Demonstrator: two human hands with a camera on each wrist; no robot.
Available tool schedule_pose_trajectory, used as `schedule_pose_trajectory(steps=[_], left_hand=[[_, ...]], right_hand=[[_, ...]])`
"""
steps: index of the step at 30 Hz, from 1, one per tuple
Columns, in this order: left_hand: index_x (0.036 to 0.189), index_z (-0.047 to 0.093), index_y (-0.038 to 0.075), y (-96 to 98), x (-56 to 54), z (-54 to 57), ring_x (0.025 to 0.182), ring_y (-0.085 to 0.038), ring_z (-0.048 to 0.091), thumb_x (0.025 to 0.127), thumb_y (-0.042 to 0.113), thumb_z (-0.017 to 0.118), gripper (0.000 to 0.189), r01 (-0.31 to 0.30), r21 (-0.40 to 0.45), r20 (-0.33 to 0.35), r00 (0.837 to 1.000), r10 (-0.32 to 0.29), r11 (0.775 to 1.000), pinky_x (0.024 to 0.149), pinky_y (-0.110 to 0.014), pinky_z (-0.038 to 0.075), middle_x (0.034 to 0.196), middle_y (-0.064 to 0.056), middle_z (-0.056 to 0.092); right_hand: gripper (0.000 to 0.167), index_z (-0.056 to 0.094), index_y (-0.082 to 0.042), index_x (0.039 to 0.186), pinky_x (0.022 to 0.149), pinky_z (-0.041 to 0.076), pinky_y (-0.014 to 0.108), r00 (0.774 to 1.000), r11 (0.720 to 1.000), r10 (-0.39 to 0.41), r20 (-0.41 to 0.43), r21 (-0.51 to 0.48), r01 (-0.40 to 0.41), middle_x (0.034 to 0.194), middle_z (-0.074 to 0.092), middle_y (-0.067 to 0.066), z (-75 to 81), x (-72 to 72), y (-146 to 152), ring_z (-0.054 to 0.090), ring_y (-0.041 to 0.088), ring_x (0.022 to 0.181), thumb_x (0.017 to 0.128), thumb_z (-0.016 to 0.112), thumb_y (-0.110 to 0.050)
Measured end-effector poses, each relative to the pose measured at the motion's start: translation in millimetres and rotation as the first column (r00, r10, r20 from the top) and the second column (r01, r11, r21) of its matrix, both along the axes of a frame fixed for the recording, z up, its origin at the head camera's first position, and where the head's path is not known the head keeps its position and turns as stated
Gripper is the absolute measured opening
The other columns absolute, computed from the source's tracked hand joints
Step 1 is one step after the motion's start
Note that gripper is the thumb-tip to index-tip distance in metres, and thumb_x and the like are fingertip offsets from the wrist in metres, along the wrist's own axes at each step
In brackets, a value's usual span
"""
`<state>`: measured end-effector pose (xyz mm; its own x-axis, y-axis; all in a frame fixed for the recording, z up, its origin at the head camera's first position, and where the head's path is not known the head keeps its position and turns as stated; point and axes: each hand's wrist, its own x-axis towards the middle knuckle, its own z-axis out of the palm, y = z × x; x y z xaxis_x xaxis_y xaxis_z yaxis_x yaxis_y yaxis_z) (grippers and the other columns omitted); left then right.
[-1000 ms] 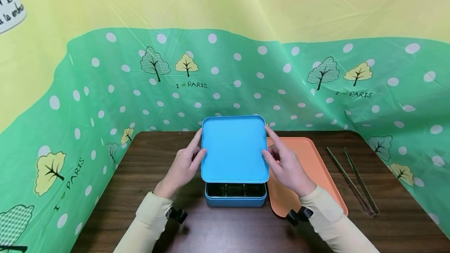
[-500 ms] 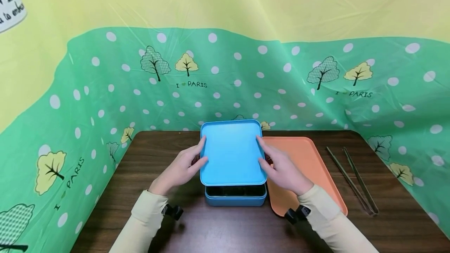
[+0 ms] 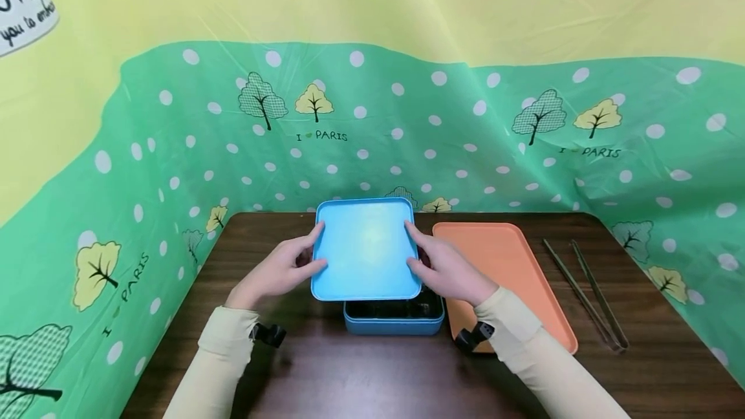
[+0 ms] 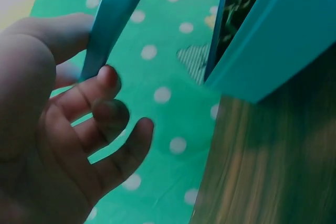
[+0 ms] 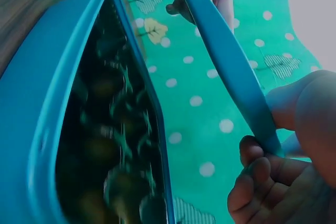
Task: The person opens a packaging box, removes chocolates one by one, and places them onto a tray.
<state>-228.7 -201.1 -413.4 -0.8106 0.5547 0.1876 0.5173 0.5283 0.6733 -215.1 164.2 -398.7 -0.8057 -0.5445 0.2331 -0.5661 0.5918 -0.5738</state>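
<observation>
A light blue square lid [image 3: 367, 251] is held up, tilted, above a blue box [image 3: 394, 326] on the table. My left hand [image 3: 278, 271] pinches its left edge between thumb and fingers, and my right hand [image 3: 451, 265] grips the right edge the same way. In the left wrist view the lid's rim [image 4: 113, 22] sits in the left hand, apart from the box. Dark compartments with round shapes [image 5: 123, 187] show inside the box in the right wrist view; what they hold is too dim to tell. The lid hides the back of the box in the head view.
An orange tray [image 3: 512, 264] lies right of the box, partly behind the right forearm. Metal tongs [image 3: 593, 306] rest on the table [image 3: 326, 374] farther right. A green and yellow patterned cloth [image 3: 372, 96] hangs behind and beside the table.
Both hands have carried the lid to the left, off the line of the box. The lid was more directly over the box a second ago; the box, tray and tongs stay put.
</observation>
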Motion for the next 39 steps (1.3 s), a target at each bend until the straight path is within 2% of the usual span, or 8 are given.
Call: schedule_pose_trajectory(steps=[12, 16, 20, 27, 30, 32, 34, 39], left_hand=[[0.168, 0.022, 0.01, -72.2, -0.6, -1.0, 0.076, -0.017, 0.054, 0.11, 0.032, 0.058, 0.071, -0.062, -0.143, 0.149, 0.985, 0.083, 0.988, 0.071, -0.032, 0.047, 0.088, -0.003, 0.056], [0.167, 0.023, 0.009, -91.1, -0.7, -9.6, 0.116, -0.033, 0.062, 0.11, 0.029, 0.056, 0.069, -0.121, -0.191, 0.196, 0.968, 0.159, 0.974, 0.095, -0.044, 0.053, 0.133, -0.02, 0.063], [0.166, 0.024, 0.004, -105.0, 1.2, -15.6, 0.152, -0.047, 0.033, 0.11, 0.023, 0.056, 0.068, -0.145, -0.221, 0.237, 0.951, 0.198, 0.964, 0.116, -0.062, 0.037, 0.167, -0.026, 0.031], [0.162, 0.029, -0.004, -118.7, 5.9, -22.5, 0.142, -0.048, 0.047, 0.108, 0.017, 0.058, 0.065, -0.151, -0.322, 0.212, 0.951, 0.226, 0.935, 0.111, -0.061, 0.042, 0.16, -0.033, 0.038], [0.161, 0.031, -0.005, -121.6, 7.6, -26.2, 0.132, -0.044, 0.055, 0.107, 0.016, 0.059, 0.065, -0.158, -0.378, 0.193, 0.95, 0.245, 0.912, 0.106, -0.058, 0.046, 0.157, -0.035, 0.042], [0.16, 0.033, -0.006, -122.5, 7.8, -27.8, 0.135, -0.045, 0.054, 0.106, 0.015, 0.06, 0.064, -0.164, -0.41, 0.179, 0.95, 0.255, 0.897, 0.107, -0.059, 0.046, 0.157, -0.034, 0.043], [0.16, 0.033, -0.006, -122.3, 7.7, -28.8, 0.131, -0.044, 0.055, 0.106, 0.013, 0.06, 0.064, -0.172, -0.429, 0.179, 0.946, 0.27, 0.887, 0.105, -0.058, 0.047, 0.156, -0.034, 0.043], [0.161, 0.032, -0.005, -119.4, 8.4, -29.8, 0.141, -0.05, 0.048, 0.106, 0.013, 0.059, 0.064, -0.179, -0.47, 0.194, 0.934, 0.299, 0.864, 0.11, -0.062, 0.043, 0.158, -0.034, 0.041]], right_hand=[[0.068, 0.022, 0.007, 0.163, 0.055, 0.039, 0.027, 0.986, 0.991, 0.087, 0.139, 0.086, -0.1, 0.063, 0.05, -0.004, -5.4, -16.7, -75, 0.043, 0.008, 0.051, 0.107, 0.053, -0.015], [0.068, 0.022, 0.009, 0.162, 0.055, 0.038, 0.027, 0.977, 0.984, 0.115, 0.181, 0.113, -0.137, 0.059, 0.045, -0.006, -7.7, -21.2, -100, 0.039, 0.009, 0.048, 0.106, 0.051, -0.014], [0.067, 0.023, 0.01, 0.162, 0.055, 0.034, 0.028, 0.962, 0.978, 0.112, 0.247, 0.144, -0.151, 0.055, 0.035, -0.007, -9.3, -23.1, -124, 0.029, 0.011, 0.045, 0.105, 0.05, -0.012], [0.061, 0.033, 0.009, 0.159, 0.063, 0.036, 0.032, 0.959, 0.969, 0.037, 0.282, 0.223, -0.103, 0.059, 0.03, -0.005, -14.6, -20.3, -160, 0.023, 0.013, 0.049, 0.105, 0.053, -0.01], [0.036, 0.058, 0.007, 0.136, 0.061, 0.038, 0.031, 0.963, 0.951, -0.002, 0.268, 0.299, -0.081, 0.06, 0.033, -0.004, -19.0, -17.7, -174, 0.026, 0.013, 0.051, 0.104, 0.055, -0.009], [0.012, 0.066, -0.001, 0.103, 0.057, 0.036, 0.03, 0.965, 0.935, -0.027, 0.26, 0.349, -0.068, 0.062, 0.033, -0.002, -21.5, -16.2, -182, 0.027, 0.014, 0.052, 0.104, 0.055, -0.007], [0.027, 0.053, -0.01, 0.077, 0.053, 0.032, 0.03, 0.964, 0.924, -0.051, 0.259, 0.379, -0.053, 0.064, 0.031, -0.001, -24.1, -14.2, -190, 0.026, 0.015, 0.054, 0.103, 0.056, -0.004], [0.044, 0.042, -0.015, 0.064, 0.051, 0.031, 0.03, 0.977, 0.881, -0.088, 0.196, 0.473, -0.015, 0.063, 0.028, -0.001, -28.3, -8.4, -204, 0.026, 0.017, 0.056, 0.102, 0.061, -0.003]])
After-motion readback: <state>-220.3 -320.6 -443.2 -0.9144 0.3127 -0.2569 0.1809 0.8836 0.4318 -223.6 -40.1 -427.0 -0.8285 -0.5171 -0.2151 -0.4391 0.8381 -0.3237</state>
